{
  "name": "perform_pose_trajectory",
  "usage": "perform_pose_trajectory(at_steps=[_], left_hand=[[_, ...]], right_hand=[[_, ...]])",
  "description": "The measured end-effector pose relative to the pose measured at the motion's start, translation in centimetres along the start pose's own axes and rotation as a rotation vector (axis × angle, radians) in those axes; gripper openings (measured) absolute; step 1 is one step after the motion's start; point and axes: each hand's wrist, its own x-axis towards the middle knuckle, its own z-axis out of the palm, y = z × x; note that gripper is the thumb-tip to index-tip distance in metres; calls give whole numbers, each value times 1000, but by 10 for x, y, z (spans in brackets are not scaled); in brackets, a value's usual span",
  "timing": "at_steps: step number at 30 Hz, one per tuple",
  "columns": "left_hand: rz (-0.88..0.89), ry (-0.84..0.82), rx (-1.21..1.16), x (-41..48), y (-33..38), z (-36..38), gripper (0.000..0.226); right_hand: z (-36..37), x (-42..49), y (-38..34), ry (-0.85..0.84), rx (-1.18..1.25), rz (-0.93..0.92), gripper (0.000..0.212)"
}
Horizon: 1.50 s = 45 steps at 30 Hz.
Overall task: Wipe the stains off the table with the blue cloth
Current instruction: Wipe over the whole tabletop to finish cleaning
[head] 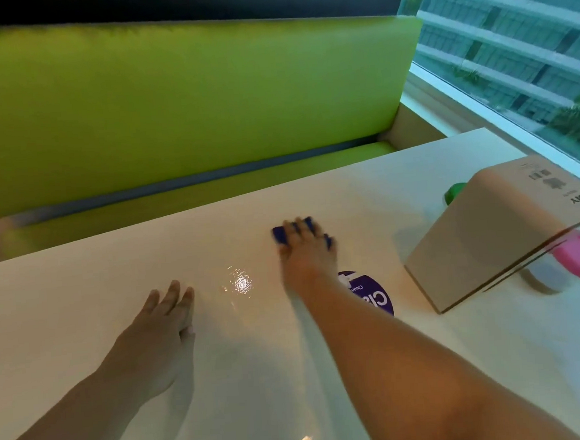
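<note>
Blue cloth lies on the tabletop, left of a box, pressed under the right hand; grip wide, fingers spread. The left hand rests flat on the tabletop, grip wide.

A café or canteen booth: green padded bench behind a white table, beside a window.
</note>
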Motion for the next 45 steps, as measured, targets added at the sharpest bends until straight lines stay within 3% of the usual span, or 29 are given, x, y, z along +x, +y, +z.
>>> perform_pose_trajectory(at_steps=[4,7,11,16,18,21,23,25,27,30,33,36,38,41,43,45], left_hand=[[-9,12,-25,0,1,2,59],[-20,12,-47,-1,3,1,58],[-22,5,-48,-2,4,1,58],[-23,-14,-41,-1,3,0,57],[-25,-24,-35,-1,3,0,57],[-20,-58,-11,0,3,-2,57],[-12,-77,7,3,0,-4,58],[2,-87,19,3,-3,-5,58],[12,-91,36,4,-4,-4,59],[-3,-95,31,3,-1,-5,58],[-24,-71,10,1,6,-5,58],[-22,-29,-32,-5,14,-2,57],[17,6,-72,-12,20,2,55],[91,46,-136,-23,22,9,54],[113,75,-154,-30,20,13,56],[113,102,-164,-37,20,16,56]], right_hand=[[6,-27,-6,20,36,67,52],[29,-88,-34,107,62,-57,52],[30,-121,-29,73,71,-257,53],[17,-84,-7,82,55,-147,52],[26,-106,-18,116,102,-301,49],[31,-169,-22,50,360,-563,40],[19,-188,-3,36,592,-459,40],[-1,-191,29,123,739,-236,40],[-17,-182,72,248,699,-46,37],[-19,-170,122,254,505,142,39],[-1,-179,112,239,297,45,44],[17,-215,68,124,417,-266,45],[18,-239,55,43,580,-327,47],[-6,-247,81,144,794,-97,47],[-23,-241,119,266,653,61,44],[-29,-237,153,272,480,182,41]])
